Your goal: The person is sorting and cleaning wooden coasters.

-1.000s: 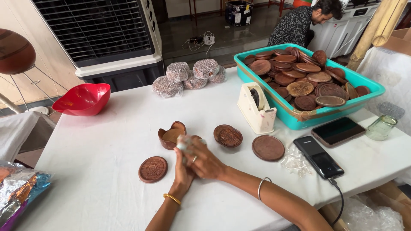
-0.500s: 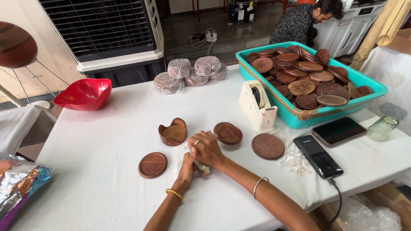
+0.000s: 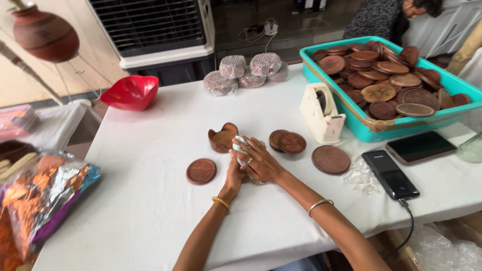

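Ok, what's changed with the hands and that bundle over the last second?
Both hands came down from a raised position to the table, the right hand now folded over the pale wrapped bundle with the left hand beneath it. Nothing was let go. The wooden holder, loose coasters, tape dispenser and teal crate stayed put.
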